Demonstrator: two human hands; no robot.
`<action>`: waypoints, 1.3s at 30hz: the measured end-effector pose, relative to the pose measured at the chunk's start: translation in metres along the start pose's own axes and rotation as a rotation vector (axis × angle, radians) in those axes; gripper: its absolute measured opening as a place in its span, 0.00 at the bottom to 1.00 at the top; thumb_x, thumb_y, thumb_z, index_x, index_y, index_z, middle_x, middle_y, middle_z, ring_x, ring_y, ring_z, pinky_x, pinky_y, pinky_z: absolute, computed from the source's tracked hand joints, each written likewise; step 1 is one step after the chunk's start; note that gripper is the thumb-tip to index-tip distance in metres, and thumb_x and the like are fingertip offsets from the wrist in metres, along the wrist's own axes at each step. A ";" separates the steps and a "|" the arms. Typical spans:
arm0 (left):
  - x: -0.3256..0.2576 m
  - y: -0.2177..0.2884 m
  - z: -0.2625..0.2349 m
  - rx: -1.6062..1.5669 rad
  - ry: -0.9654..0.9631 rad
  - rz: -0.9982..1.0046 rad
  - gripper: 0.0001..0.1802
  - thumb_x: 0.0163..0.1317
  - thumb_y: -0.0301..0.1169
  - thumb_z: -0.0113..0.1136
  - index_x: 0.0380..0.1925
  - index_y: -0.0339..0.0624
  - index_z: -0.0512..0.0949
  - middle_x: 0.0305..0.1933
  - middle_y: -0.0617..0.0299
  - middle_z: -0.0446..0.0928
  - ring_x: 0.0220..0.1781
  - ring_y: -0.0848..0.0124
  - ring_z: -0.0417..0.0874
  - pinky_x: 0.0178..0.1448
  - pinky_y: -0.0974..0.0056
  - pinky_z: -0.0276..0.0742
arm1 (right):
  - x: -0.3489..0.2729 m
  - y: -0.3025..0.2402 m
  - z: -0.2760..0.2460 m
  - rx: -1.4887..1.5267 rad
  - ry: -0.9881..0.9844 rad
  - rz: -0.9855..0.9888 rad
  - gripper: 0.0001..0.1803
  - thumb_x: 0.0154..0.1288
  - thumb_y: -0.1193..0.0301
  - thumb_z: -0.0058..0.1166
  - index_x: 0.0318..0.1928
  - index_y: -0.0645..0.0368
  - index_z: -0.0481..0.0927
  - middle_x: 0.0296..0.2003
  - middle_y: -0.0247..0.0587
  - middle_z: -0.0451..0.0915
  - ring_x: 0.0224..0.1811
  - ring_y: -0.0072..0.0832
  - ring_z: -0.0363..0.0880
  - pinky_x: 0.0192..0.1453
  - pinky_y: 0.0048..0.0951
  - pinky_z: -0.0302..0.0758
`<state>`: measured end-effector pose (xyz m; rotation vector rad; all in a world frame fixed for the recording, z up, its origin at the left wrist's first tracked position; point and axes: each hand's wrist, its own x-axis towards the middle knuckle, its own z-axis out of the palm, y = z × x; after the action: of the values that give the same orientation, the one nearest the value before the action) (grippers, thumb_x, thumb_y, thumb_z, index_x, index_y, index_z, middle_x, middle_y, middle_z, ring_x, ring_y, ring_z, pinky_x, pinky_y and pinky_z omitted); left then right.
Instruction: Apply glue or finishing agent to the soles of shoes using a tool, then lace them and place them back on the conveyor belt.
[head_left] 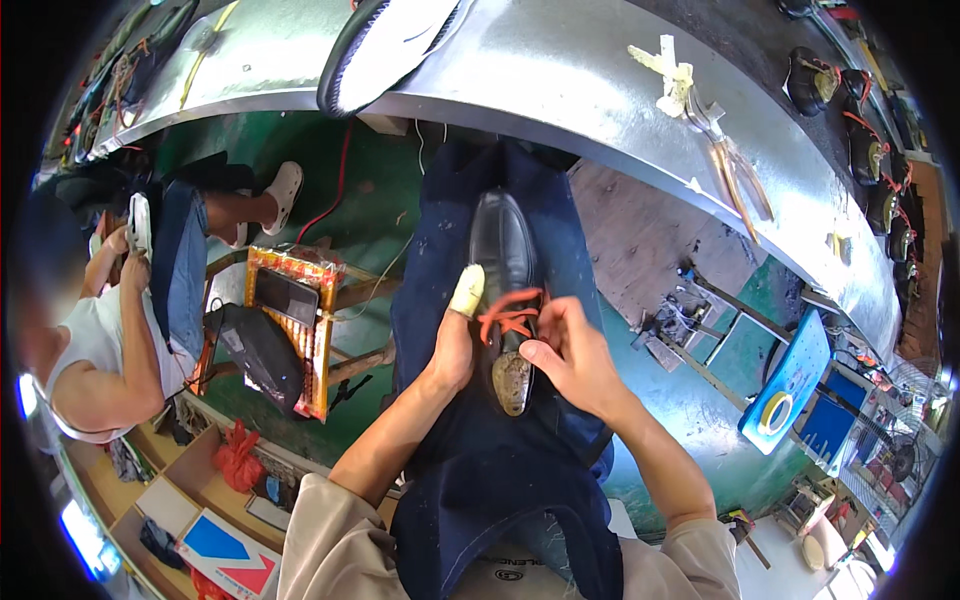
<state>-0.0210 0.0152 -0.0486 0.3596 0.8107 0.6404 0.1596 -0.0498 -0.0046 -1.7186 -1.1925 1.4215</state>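
A black leather shoe (497, 235) lies on my dark blue apron over my lap, its toe pointing away from me. Red-orange laces (510, 318) cross its upper. A worn yellow-brown shoe last (512, 380) fills the shoe's opening. On the shoe's left side is my left hand (456, 345), closed around it, its thumb covered in pale yellow wrapping. My right hand (580, 360) is closed at the right side by the laces, thumb against the opening's edge and fingers curled. Whether it also pinches a lace end is hidden.
A metal bench (600, 60) curves across the front, bearing a white-soled shoe (385, 55) and pincers (735, 170). Lasted shoes (880, 205) stand at far right. Left, a co-worker (120, 340) sits holding a shoe beside a stool (318, 345) with a phone and black bag. A blue board (785, 380) leans at right.
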 end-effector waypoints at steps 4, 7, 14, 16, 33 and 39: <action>0.003 -0.001 -0.003 0.564 0.265 0.317 0.31 0.78 0.32 0.48 0.77 0.35 0.59 0.78 0.44 0.63 0.76 0.54 0.69 0.79 0.56 0.63 | -0.014 -0.022 -0.028 -0.217 -0.154 0.014 0.16 0.77 0.59 0.58 0.39 0.59 0.77 0.20 0.34 0.75 0.24 0.24 0.77 0.31 0.32 0.73; -0.022 0.055 0.031 1.327 0.174 0.683 0.37 0.69 0.21 0.61 0.77 0.41 0.63 0.79 0.42 0.62 0.82 0.49 0.62 0.82 0.49 0.59 | -0.016 -0.041 -0.058 0.030 -0.328 0.131 0.21 0.81 0.57 0.53 0.33 0.59 0.78 0.19 0.31 0.75 0.20 0.22 0.74 0.27 0.29 0.70; 0.014 0.075 0.031 0.986 -0.328 0.295 0.12 0.75 0.36 0.61 0.48 0.39 0.84 0.49 0.60 0.85 0.62 0.63 0.82 0.75 0.52 0.69 | 0.022 -0.076 -0.043 1.156 -0.070 -0.059 0.21 0.84 0.57 0.48 0.46 0.64 0.82 0.30 0.38 0.81 0.27 0.23 0.78 0.32 0.22 0.74; 0.023 0.088 0.039 0.408 -0.059 -0.140 0.17 0.81 0.39 0.54 0.46 0.38 0.85 0.45 0.65 0.86 0.49 0.78 0.82 0.56 0.67 0.77 | 0.027 -0.061 -0.047 0.576 -0.112 -0.209 0.16 0.82 0.63 0.52 0.47 0.65 0.84 0.32 0.37 0.83 0.31 0.23 0.81 0.35 0.24 0.77; 0.046 0.082 0.021 0.391 -0.133 0.214 0.14 0.81 0.38 0.53 0.49 0.39 0.81 0.52 0.57 0.84 0.57 0.64 0.85 0.69 0.59 0.72 | 0.010 -0.092 -0.009 -0.360 -0.328 -0.556 0.10 0.61 0.66 0.68 0.28 0.54 0.80 0.45 0.37 0.77 0.46 0.38 0.77 0.46 0.40 0.71; -0.011 0.111 -0.005 0.067 -0.146 -0.059 0.14 0.80 0.36 0.50 0.51 0.38 0.79 0.35 0.62 0.80 0.40 0.71 0.80 0.48 0.65 0.73 | 0.033 -0.068 -0.053 0.044 -0.241 0.079 0.13 0.77 0.63 0.59 0.37 0.60 0.80 0.26 0.27 0.77 0.29 0.13 0.71 0.34 0.22 0.67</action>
<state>-0.0736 0.0918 0.0125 0.4369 0.7021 0.5268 0.1934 0.0137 0.0538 -1.6137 -1.2188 1.7288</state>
